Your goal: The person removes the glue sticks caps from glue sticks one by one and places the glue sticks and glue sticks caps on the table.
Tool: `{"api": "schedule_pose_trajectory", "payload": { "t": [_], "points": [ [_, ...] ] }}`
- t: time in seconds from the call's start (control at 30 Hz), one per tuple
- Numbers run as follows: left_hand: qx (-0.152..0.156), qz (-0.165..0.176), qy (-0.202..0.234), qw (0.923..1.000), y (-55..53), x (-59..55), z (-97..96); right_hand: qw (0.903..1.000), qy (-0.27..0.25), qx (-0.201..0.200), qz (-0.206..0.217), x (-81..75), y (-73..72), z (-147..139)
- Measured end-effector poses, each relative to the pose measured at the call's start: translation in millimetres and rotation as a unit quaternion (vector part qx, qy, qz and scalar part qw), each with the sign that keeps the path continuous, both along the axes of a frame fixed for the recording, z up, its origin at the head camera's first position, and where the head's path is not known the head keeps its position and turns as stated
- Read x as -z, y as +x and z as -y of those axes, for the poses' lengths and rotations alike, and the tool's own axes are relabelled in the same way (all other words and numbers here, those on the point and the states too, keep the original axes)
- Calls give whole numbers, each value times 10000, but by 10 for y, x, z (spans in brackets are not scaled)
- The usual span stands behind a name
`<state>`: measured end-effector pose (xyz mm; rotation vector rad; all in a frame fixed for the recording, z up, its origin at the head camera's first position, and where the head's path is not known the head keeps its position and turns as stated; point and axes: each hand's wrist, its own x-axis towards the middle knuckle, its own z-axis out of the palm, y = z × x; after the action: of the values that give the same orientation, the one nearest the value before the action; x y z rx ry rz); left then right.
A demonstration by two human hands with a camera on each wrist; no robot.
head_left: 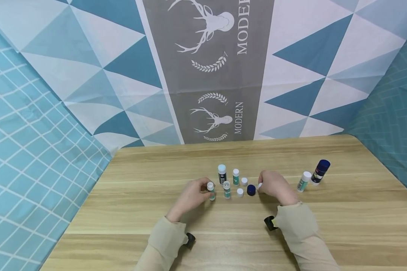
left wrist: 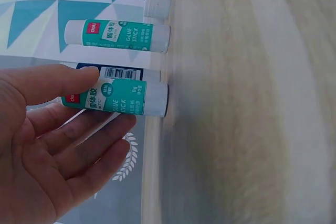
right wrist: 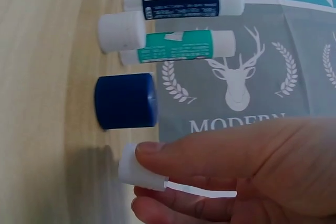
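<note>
My left hand (head_left: pixel 191 195) holds a green-and-white glue stick (left wrist: pixel 118 96) upright, its top uncovered, between thumb and fingers. Beside it stands another uncapped green glue stick (head_left: pixel 227 191). My right hand (head_left: pixel 274 186) pinches a white cap (right wrist: pixel 137 169) between thumb and fingers, low over the table. From that cap a thin white strip (right wrist: pixel 202 190) sticks out toward the palm. A dark blue cap (right wrist: pixel 126 101) sits next to this hand. Two more white caps, one nearer (head_left: pixel 240 193) and one farther (head_left: pixel 244 181), lie between the hands.
Behind the caps stand a navy glue stick (head_left: pixel 222 175) and a small green one (head_left: pixel 236 177). To the right of my right hand are a white-capped green glue stick (head_left: pixel 303 182) and a navy-capped one (head_left: pixel 320 172). Patterned cloth (head_left: pixel 217 82) hangs behind the wooden table (head_left: pixel 224 241).
</note>
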<state>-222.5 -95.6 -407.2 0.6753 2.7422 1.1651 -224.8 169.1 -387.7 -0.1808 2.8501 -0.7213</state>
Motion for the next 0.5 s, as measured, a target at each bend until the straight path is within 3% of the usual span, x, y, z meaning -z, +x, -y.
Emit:
{"api": "schedule_pose_trajectory", "payload": {
  "t": [0.5],
  "points": [
    [-26, 53, -245, 9997, -26, 37, 2, 9998, 105, 139, -81, 82, -17, 9]
  ]
}}
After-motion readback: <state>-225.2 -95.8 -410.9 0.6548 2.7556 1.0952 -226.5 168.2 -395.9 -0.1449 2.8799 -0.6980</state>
